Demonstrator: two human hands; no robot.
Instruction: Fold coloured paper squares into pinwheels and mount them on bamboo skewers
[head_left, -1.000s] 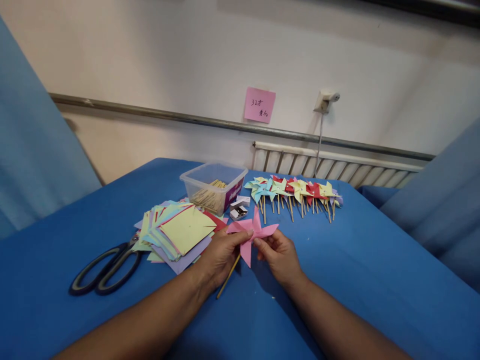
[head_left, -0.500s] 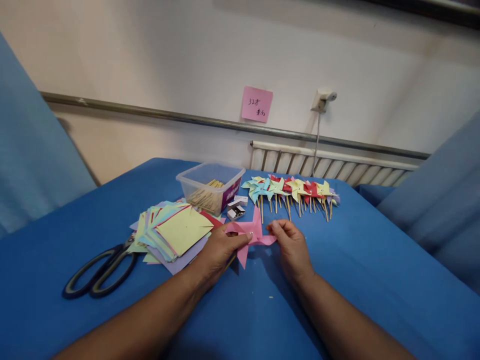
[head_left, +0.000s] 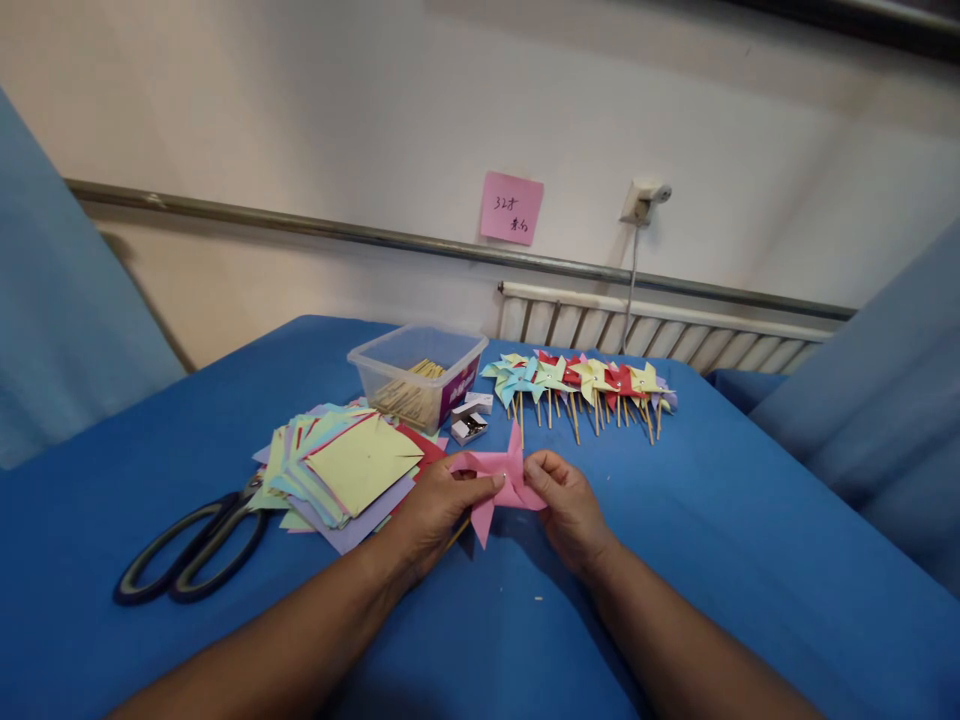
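Observation:
A pink paper pinwheel (head_left: pixel 496 476) on a thin wooden stick is held just above the blue table between both hands. My left hand (head_left: pixel 435 510) pinches its centre from the left, with the stick running down under the palm. My right hand (head_left: pixel 566 505) pinches the pinwheel's right blade, fingers closed on the paper. To the left lies a fanned stack of coloured paper squares (head_left: pixel 345 468), yellow on top.
Large black scissors (head_left: pixel 191 545) lie at the left. A clear plastic tub (head_left: pixel 416 375) holds wooden sticks, with a small box of pins (head_left: pixel 469 425) beside it. A row of finished pinwheels (head_left: pixel 581 385) lies behind. Blue chairs flank the blue-covered table (head_left: pixel 750 530).
My right hand went from the pinwheel's centre out to the right blade tip, then came back in closer. The pinwheel sank lower and its stick is now mostly hidden under my left hand.

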